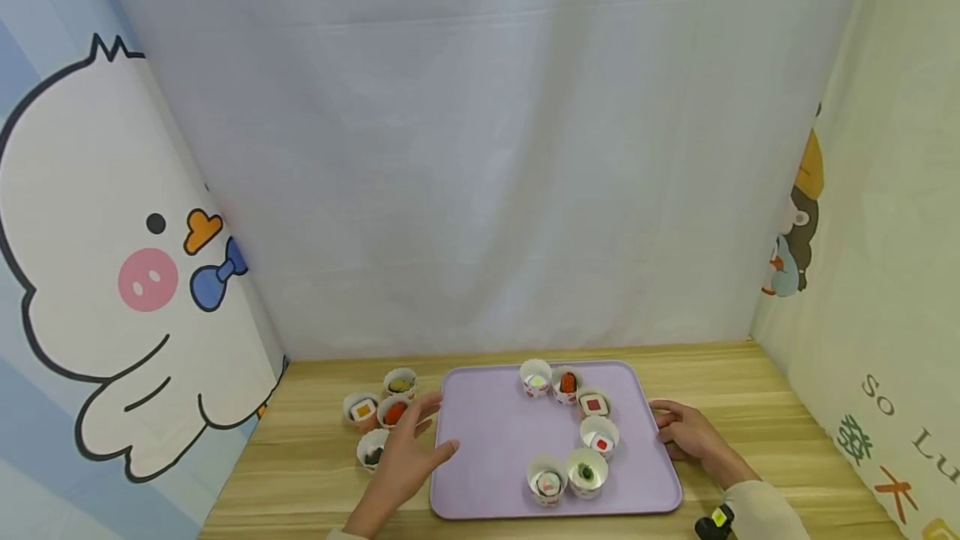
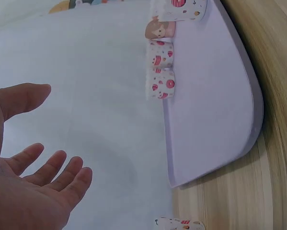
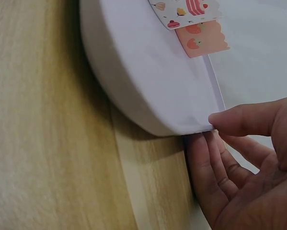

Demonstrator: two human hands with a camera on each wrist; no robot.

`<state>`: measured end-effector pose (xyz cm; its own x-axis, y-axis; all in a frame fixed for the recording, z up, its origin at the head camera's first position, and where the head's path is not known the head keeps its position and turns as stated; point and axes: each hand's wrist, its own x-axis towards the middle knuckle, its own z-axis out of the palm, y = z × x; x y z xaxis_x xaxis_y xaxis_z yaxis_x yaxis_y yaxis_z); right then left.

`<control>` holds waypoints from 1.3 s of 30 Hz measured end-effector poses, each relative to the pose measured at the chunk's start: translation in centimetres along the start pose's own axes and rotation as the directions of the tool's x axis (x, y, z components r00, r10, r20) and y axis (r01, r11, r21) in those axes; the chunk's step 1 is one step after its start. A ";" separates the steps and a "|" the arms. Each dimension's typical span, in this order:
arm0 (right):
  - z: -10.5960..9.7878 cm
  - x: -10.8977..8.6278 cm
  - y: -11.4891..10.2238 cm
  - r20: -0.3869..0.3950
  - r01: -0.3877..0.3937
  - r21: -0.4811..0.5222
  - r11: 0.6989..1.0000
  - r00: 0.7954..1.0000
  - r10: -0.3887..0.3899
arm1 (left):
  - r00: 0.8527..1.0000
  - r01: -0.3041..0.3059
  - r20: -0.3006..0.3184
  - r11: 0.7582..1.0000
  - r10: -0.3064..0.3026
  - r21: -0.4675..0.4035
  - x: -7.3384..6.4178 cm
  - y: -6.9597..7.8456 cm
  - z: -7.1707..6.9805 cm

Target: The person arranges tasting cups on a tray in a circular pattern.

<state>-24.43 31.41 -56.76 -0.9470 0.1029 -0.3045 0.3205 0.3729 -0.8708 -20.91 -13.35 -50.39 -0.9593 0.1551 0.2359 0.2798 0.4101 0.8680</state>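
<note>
A lavender tray [image 1: 487, 440] lies on the wooden table, bearing several small printed paper cups with sushi-like pieces in them. The cups run in a curve, from a white cup [image 1: 536, 379] at the back to a cup with a green-topped piece [image 1: 587, 473] near the front. My right hand [image 1: 692, 433] pinches the tray's right edge; in the right wrist view the thumb [image 3: 239, 120] lies on the rim and the other fingers are below it. Beside the tray's left edge, my left hand [image 1: 405, 461] holds nothing, its thumb and fingers spread apart.
More paper cups stand together left of the tray, among them one with a red piece [image 1: 393, 412] and one with a dark piece [image 1: 372, 449], partly behind my left hand. A pale curtain [image 1: 480, 190] hangs behind the wooden table [image 1: 285, 473], with printed sheets at both sides.
</note>
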 end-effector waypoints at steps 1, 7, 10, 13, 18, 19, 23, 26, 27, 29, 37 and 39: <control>0.0 0.0 0.0 -0.001 -0.001 0.003 1.000 1.000 0.001 | 1.000 0.007 -0.008 1.000 -0.007 -0.004 0.0 -0.1 -0.2; 0.0 0.0 0.1 -0.005 0.001 0.000 1.000 1.000 -0.001 | 0.998 0.012 -0.064 1.000 -0.012 -0.005 -0.2 -1.3 -1.4; 0.0 0.0 0.1 -0.007 0.002 -0.004 1.000 1.000 -0.002 | 0.995 -0.003 -0.098 1.000 0.004 0.003 -0.4 -2.0 -1.9; 0.0 0.0 0.0 -0.010 0.004 -0.004 1.000 1.000 -0.004 | 0.995 0.008 -0.101 1.000 -0.006 0.016 -0.5 -2.6 -2.6; 0.0 0.0 0.0 -0.006 0.008 -0.002 1.000 1.000 -0.008 | 0.995 0.071 -0.077 0.997 -0.069 0.029 -0.8 -3.4 -3.6; 0.0 0.0 0.0 -0.006 0.007 -0.001 1.000 1.000 -0.007 | 0.994 0.085 -0.075 0.996 -0.082 0.031 -0.9 -3.5 -3.8; 0.0 -0.1 0.0 -0.002 0.003 0.007 1.000 1.000 -0.003 | 0.988 0.139 -0.070 0.989 -0.135 0.049 -1.1 -3.9 -4.4; 0.0 -0.1 0.0 0.001 0.005 0.006 1.000 1.000 -0.005 | 0.982 0.180 -0.075 0.982 -0.176 0.061 -1.2 -4.2 -4.8; 0.0 -0.1 0.0 0.001 0.005 0.006 1.000 1.000 -0.005 | 0.978 0.199 -0.075 0.978 -0.194 0.066 -1.2 -4.4 -4.9; 0.0 -0.1 0.0 -0.001 0.003 0.006 1.000 1.000 -0.003 | 0.973 0.220 -0.080 0.973 -0.215 0.068 -1.2 -4.8 -5.2; 0.0 -0.2 0.0 0.002 0.004 0.016 1.000 1.000 -0.005 | 0.954 0.287 -0.091 0.958 -0.286 0.001 -1.4 -6.4 -5.7; 0.1 -0.2 0.0 -0.001 0.004 0.015 1.000 1.000 -0.004 | 0.953 0.289 -0.098 0.957 -0.287 0.000 -1.4 -6.7 -5.7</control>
<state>-24.29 31.34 -56.70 -0.9481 0.1024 -0.3009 0.3173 0.3591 -0.8777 -21.70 -21.49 -54.03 -0.9982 -0.0580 0.0181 -0.0091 0.4370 0.8994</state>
